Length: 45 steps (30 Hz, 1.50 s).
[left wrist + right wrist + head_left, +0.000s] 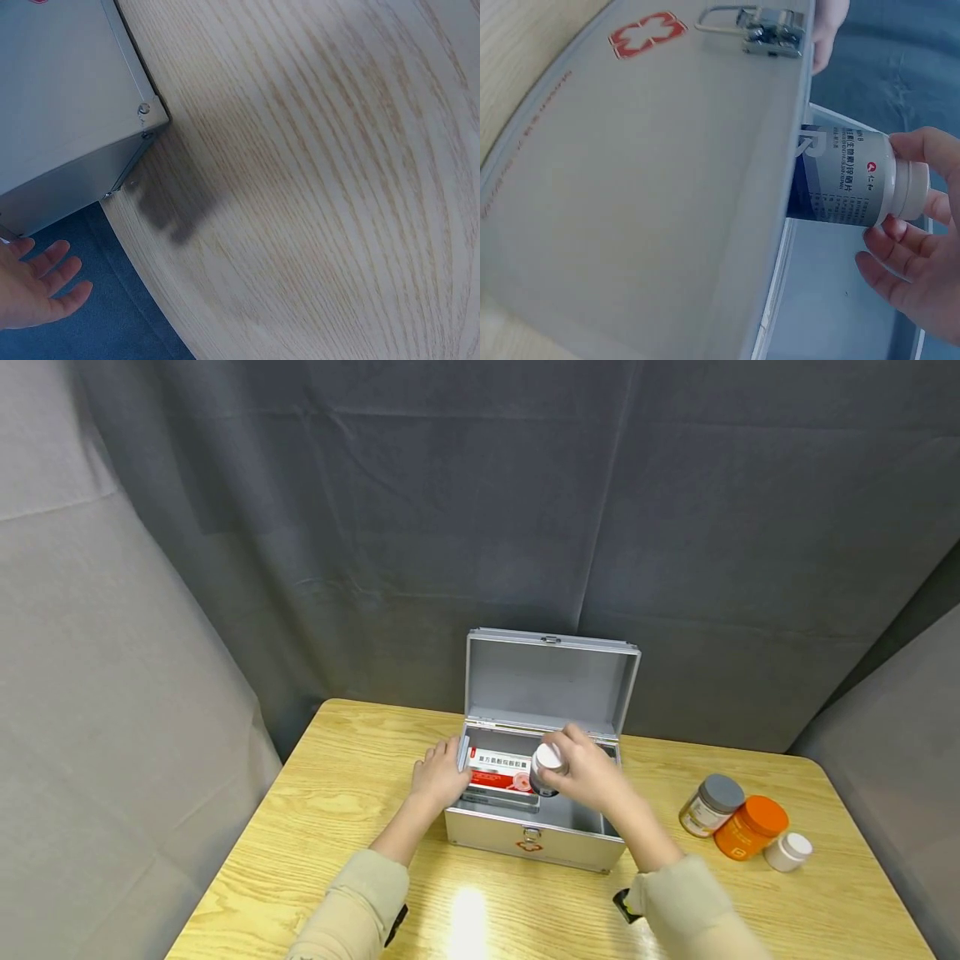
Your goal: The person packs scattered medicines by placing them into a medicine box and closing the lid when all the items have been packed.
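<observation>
An aluminium medicine case (525, 839) with a red cross emblem stands on the table, its lid (551, 681) raised. My right hand (588, 772) pinches a pill bottle (847, 176) near its white cap, and the bottle's lower part dips below the case's front rim. White, grey and blue show on its label. At the case's left rim rests my left hand (438, 772), its fingers loosely bent in the left wrist view. Inside the case, on the left, lies a red and white medicine box (498, 768), with grey-edged boxes just in front of it.
To the right of the case stand a grey-lidded jar (712, 806), an orange jar (752, 828) and a small white bottle (788, 852), close together. A dark curtain (450, 527) hangs behind the wooden table (300, 827).
</observation>
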Each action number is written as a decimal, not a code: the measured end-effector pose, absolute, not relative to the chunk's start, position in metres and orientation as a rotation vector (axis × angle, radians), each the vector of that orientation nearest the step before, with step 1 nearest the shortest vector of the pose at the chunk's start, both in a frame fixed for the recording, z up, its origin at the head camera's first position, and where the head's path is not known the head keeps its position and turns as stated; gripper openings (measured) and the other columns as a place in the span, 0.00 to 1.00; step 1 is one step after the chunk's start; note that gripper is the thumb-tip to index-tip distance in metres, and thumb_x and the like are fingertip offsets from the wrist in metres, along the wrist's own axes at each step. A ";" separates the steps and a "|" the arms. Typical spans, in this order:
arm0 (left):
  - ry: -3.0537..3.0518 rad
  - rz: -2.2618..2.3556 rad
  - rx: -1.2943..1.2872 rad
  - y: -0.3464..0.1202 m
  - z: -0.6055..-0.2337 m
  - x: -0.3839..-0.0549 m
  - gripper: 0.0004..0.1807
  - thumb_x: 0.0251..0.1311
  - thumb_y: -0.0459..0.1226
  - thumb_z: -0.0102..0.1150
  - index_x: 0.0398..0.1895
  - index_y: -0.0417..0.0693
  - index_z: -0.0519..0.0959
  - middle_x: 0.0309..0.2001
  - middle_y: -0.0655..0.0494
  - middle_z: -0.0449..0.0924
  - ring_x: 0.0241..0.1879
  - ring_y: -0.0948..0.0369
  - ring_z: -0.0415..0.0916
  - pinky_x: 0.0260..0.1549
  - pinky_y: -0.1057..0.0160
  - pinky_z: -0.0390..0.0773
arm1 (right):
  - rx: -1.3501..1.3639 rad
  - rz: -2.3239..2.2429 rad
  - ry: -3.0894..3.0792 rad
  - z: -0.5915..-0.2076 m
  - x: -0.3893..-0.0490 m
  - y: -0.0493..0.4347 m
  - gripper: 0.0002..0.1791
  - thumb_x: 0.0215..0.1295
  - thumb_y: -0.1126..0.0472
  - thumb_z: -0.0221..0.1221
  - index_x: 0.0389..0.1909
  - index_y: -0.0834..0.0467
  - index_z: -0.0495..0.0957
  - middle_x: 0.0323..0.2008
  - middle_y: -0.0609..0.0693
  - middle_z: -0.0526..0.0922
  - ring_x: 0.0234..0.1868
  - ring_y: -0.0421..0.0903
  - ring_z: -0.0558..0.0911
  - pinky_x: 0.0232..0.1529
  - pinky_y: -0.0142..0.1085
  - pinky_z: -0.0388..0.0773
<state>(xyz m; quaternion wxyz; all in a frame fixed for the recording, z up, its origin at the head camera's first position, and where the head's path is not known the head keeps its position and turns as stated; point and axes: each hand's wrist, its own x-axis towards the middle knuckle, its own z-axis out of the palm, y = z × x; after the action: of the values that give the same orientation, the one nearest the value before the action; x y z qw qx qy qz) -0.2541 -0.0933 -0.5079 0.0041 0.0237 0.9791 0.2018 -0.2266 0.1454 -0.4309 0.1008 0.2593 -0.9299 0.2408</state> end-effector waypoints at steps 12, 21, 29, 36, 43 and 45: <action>3.063 0.633 0.070 -0.093 -0.508 -0.254 0.36 0.55 0.47 0.51 0.68 0.48 0.57 0.62 0.45 0.64 0.59 0.48 0.62 0.53 0.45 0.63 | 0.914 0.703 -2.776 -0.450 -0.233 0.118 0.22 0.51 0.55 0.63 0.46 0.60 0.75 0.36 0.50 0.73 0.32 0.42 0.72 0.32 0.35 0.74; 3.060 0.649 0.074 -0.092 -0.509 -0.255 0.35 0.55 0.47 0.50 0.67 0.48 0.57 0.62 0.45 0.64 0.59 0.48 0.62 0.53 0.44 0.63 | 1.022 0.731 -2.749 -0.461 -0.236 0.104 0.21 0.49 0.57 0.64 0.44 0.61 0.76 0.32 0.48 0.71 0.30 0.41 0.71 0.30 0.32 0.73; 3.063 0.641 0.069 -0.093 -0.510 -0.256 0.35 0.56 0.47 0.51 0.67 0.48 0.57 0.62 0.45 0.64 0.59 0.48 0.62 0.53 0.45 0.63 | 1.074 0.720 -2.760 -0.470 -0.240 0.098 0.21 0.49 0.57 0.64 0.45 0.61 0.76 0.33 0.49 0.71 0.29 0.40 0.70 0.28 0.31 0.72; 3.076 0.620 0.075 -0.094 -0.511 -0.257 0.34 0.55 0.46 0.51 0.66 0.48 0.59 0.60 0.46 0.66 0.57 0.49 0.64 0.50 0.46 0.65 | 1.122 0.706 -2.739 -0.473 -0.241 0.093 0.21 0.49 0.56 0.64 0.44 0.60 0.76 0.35 0.50 0.72 0.29 0.41 0.70 0.29 0.34 0.72; 3.074 0.607 0.075 -0.094 -0.511 -0.257 0.34 0.55 0.47 0.51 0.66 0.49 0.59 0.59 0.46 0.67 0.57 0.49 0.65 0.50 0.46 0.66 | 1.134 0.781 -2.780 -0.477 -0.241 0.089 0.20 0.50 0.57 0.64 0.44 0.60 0.75 0.36 0.51 0.73 0.28 0.39 0.71 0.25 0.27 0.69; 3.069 0.607 0.078 -0.094 -0.511 -0.257 0.34 0.56 0.47 0.51 0.67 0.49 0.59 0.59 0.46 0.67 0.57 0.49 0.64 0.50 0.46 0.65 | 1.143 0.794 -2.790 -0.479 -0.242 0.088 0.20 0.50 0.57 0.64 0.44 0.60 0.75 0.36 0.51 0.73 0.28 0.39 0.71 0.25 0.27 0.69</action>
<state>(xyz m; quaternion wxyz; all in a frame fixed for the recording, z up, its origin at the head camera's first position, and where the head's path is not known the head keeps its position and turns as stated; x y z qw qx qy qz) -0.2566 -0.0939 -0.5111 0.0059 0.0249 0.9807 0.1941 -0.2418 0.0883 -0.4785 0.0120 0.3665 -0.8948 0.2547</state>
